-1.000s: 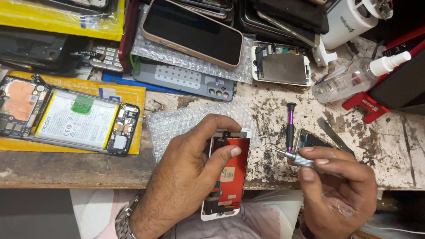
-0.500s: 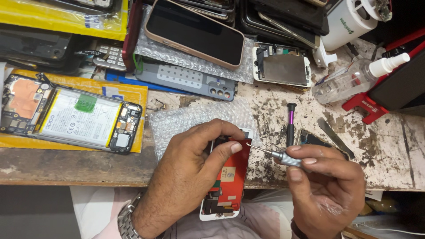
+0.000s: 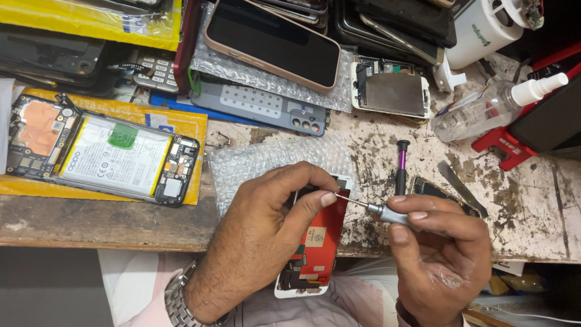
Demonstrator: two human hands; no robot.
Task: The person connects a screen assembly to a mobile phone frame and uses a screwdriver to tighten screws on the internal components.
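Left hand [image 3: 266, 236] clasping a red-backed phone screen [image 3: 315, 242], right hand [image 3: 439, 248] pinching a small screwdriver [image 3: 387, 213] at its top edge

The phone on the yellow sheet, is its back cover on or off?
Off. The phone lies open on the yellow sheet, with its white battery and circuit boards exposed; no cover sits over them.

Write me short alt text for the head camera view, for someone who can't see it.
A person's left hand holds a red-backed phone screen assembly at a workbench edge while the right hand points a small silver screwdriver at its top. An opened phone showing its battery, bubble wrap, a purple-handled screwdriver and a spray bottle lie around.
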